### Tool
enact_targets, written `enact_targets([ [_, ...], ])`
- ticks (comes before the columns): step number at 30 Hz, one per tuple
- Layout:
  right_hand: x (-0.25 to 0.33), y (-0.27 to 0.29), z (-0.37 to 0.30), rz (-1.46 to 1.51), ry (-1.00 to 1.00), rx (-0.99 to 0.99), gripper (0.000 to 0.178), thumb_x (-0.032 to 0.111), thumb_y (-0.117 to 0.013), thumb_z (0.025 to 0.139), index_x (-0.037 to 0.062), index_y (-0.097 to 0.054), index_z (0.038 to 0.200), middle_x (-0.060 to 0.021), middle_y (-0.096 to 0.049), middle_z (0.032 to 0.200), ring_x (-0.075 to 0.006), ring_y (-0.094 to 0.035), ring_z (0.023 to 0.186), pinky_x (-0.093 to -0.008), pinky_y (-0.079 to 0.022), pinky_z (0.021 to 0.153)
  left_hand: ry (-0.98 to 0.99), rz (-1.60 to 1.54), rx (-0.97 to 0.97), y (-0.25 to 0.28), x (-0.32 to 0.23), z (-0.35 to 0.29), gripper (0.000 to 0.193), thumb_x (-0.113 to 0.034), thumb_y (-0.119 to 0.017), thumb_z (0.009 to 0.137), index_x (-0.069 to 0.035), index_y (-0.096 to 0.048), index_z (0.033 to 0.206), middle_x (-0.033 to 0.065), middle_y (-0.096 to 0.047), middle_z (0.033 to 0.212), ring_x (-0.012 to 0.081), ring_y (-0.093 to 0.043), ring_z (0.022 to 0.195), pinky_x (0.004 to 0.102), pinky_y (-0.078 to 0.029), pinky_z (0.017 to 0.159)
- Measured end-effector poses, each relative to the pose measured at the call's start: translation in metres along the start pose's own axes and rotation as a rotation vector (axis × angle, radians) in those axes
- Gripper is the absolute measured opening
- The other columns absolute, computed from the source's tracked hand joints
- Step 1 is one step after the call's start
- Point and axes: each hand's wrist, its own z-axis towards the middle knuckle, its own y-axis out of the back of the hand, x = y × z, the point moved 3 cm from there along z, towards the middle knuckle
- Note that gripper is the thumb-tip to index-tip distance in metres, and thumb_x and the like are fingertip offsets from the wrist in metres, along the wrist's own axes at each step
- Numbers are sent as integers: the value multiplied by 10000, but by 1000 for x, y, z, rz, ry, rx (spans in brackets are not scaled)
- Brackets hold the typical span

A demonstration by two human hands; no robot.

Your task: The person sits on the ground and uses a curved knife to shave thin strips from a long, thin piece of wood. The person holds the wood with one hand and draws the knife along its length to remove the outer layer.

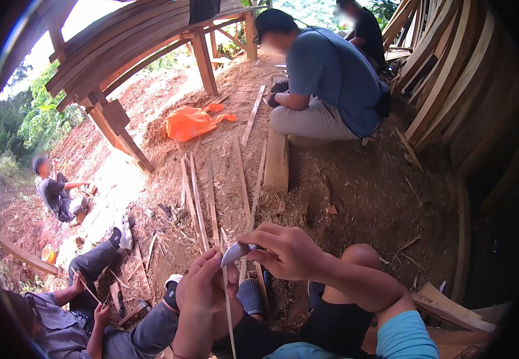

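My right hand (286, 248) is closed around a knife (235, 253), whose short, broad, grey blade points left. Its handle is hidden in my fingers. In front of my knees, my left hand (202, 284) pinches a thin pale wooden strip (230, 323) that runs from my lap up past the fingertips. The blade lies across the strip right beside my left fingertips; whether it cuts into the wood I cannot tell. Several longer wooden strips (197, 200) lie on the dirt just beyond my hands.
An orange bag (190, 124) lies ahead. One person (337, 78) sits near a thick beam (276, 164); another (86, 323) sits close on my left, holding a thin stick. A hammer (135, 312) lies beside that person. Planks (451, 78) lean at right; more rest on a wooden frame (202, 60).
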Motion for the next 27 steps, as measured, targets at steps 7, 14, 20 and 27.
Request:
enact_targets([
  [7, 7, -1, 1, 12, -21, 22, 288, 166, -626, 860, 123, -595, 1143, -81, -608, 856, -274, -634, 680, -366, -502, 567, 57, 17, 42, 2, -3, -6, 219, -204, -421, 985, -10, -500, 1049, 114, -608, 709, 168, -568, 474, 230, -460, 437],
  [14, 1, -14, -2, -74, -28, 75, 423, 115, -585, 864, 212, -548, 1274, -54, -601, 877, -264, -639, 687, -372, -523, 571, -81, 236, -2, -3, -3, -2, 172, -217, -450, 993, -48, -482, 998, 73, -590, 694, 110, -525, 484, 200, -421, 428],
  [20, 1, -21, -1, -76, -51, 110, 477, 87, -580, 853, 238, -535, 1304, -46, -593, 858, -252, -632, 648, -364, -517, 545, -153, 228, -84, 2, -2, -4, 178, -200, -422, 992, -44, -498, 1034, 61, -550, 645, 91, -487, 430, 176, -388, 373],
  [27, 1, -22, 0, -54, -55, 68, 473, 85, -586, 837, 243, -558, 1282, -37, -595, 842, -251, -630, 639, -361, -516, 540, -140, 278, -160, 0, -2, -4, 166, -189, -423, 988, -47, -499, 1030, 51, -535, 639, 88, -454, 421, 189, -368, 368],
])
